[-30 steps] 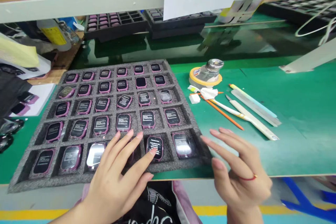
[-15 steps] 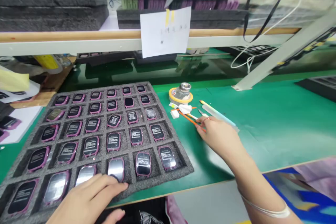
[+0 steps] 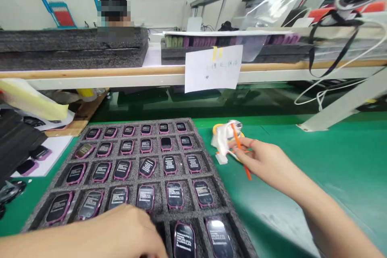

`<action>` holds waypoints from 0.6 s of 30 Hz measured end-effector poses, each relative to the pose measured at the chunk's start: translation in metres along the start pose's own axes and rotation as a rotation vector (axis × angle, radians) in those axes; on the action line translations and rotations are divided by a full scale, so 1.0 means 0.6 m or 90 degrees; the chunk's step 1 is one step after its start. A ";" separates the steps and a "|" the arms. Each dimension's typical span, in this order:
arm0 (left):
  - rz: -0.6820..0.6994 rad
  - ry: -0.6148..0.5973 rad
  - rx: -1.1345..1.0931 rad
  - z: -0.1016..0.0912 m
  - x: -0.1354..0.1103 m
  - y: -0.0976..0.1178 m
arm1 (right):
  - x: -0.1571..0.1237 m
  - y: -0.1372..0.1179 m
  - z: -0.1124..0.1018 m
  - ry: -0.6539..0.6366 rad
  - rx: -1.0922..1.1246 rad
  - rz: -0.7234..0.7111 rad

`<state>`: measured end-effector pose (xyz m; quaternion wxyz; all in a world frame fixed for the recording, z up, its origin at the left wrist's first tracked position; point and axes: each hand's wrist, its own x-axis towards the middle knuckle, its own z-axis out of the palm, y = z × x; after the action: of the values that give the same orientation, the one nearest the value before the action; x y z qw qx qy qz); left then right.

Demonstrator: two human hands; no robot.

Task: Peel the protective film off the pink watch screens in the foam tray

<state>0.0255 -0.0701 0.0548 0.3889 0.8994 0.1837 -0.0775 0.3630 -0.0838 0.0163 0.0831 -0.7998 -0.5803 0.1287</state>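
Your right hand (image 3: pixel 262 156) pinches an orange stick (image 3: pixel 247 172) in its fingers, right of the foam tray (image 3: pixel 209 166) of watches (image 3: pixel 175 194). Your left hand (image 3: pixel 130 229) covers the near row; its fingers' state can't be told.

Left forearm (image 3: pixel 57 236): bare, entering from the lower left edge and lying nearly level across the bottom of the view.
Left hand (image 3: pixel 133 229): back turned up, fingers curled downward, their tips out of sight and the lower part cut off by the view's edge.
Right forearm (image 3: pixel 329 217): bare, slanting in from the lower right corner.
Right wrist (image 3: pixel 287 171): roughly straight.
Right hand (image 3: pixel 256 155): reaching forward, fingers closed in a pinch.
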 end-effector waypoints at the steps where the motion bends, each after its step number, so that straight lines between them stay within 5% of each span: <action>1: -0.015 0.017 -0.017 -0.013 0.015 -0.006 | 0.012 -0.012 -0.003 -0.019 0.012 0.011; 11: -0.093 0.292 0.121 -0.167 0.138 -0.166 | -0.003 0.006 -0.040 0.043 -0.060 0.114; 18: -0.053 0.329 0.106 -0.159 0.219 -0.170 | 0.100 -0.085 0.030 0.012 -0.138 -0.010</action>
<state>0.1060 0.0994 0.0146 0.2506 0.9098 0.3070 0.1238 0.3287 -0.0112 0.0070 0.0028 -0.8006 -0.5964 0.0567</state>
